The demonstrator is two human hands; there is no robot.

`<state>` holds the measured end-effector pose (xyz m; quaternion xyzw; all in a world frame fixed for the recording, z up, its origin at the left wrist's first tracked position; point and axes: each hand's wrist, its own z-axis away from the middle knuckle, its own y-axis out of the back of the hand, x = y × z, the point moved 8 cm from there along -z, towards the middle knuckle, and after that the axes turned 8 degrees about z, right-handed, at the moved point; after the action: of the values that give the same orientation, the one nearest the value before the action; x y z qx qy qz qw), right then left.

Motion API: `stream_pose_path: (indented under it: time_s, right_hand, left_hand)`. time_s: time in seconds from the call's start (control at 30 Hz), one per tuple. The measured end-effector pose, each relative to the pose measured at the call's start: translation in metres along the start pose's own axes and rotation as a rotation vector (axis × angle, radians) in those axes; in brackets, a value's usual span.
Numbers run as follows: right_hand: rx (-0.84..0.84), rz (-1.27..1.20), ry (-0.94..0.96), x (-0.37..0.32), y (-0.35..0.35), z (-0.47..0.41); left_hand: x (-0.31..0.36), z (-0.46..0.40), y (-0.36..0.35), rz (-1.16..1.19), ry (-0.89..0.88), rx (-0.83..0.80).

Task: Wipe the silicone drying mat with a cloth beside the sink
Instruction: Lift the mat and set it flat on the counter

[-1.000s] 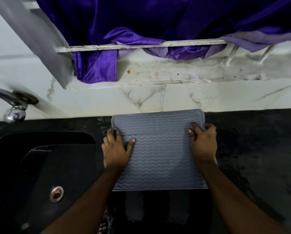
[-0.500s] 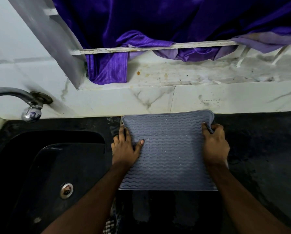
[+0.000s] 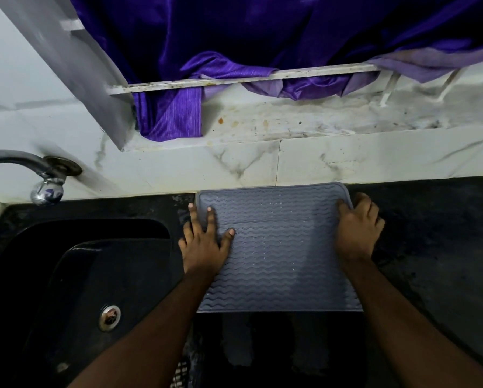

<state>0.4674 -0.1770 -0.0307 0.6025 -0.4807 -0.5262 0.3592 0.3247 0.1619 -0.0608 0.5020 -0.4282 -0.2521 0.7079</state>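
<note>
A grey silicone drying mat with a wavy ribbed surface lies on the black counter, its far edge against the white tiled wall. My left hand rests flat on the mat's left edge, fingers straight and spread. My right hand grips the mat's right edge near the far corner, thumb on top and fingers curled round the rim. No wiping cloth shows in either hand.
A black sink with a metal drain lies left of the mat, under a chrome tap. Purple fabric hangs over a white ledge behind. Wet black counter stretches right.
My left hand's fingers have straightened and slid toward the mat's far left corner. My right hand keeps its grip on the right edge. The camera view has shifted slightly left.
</note>
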Motion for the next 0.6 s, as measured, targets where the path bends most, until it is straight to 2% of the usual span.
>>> stream_pose_path:
  time_s: [0.1,0.13,0.2,0.27,0.33,0.6]
  right_hand:
    - [-0.137,-0.342,0.001,-0.048,0.002,0.023]
    - [-0.211,-0.335,0.131,-0.077,-0.002,0.037]
    - [-0.261,-0.163,0.475,-0.132,-0.017,0.079]
    - [-0.316,-0.051,0.594,-0.153,-0.04,0.109]
    - [-0.354,0.008,0.567,-0.149,-0.054,0.123]
    - [-0.314,0.081,0.587,-0.135,-0.054,0.128]
  left_hand:
    - [0.005,0.004,0.0,-0.006,-0.031,0.024]
    - [0.005,0.003,-0.001,-0.008,-0.046,0.026]
    - [0.004,0.001,-0.003,-0.007,-0.074,0.03]
    - [0.002,0.0,-0.005,-0.005,-0.097,0.031]
    - [0.001,0.001,-0.007,0.002,-0.113,0.035]
    - [0.002,0.006,-0.01,-0.002,-0.14,0.056]
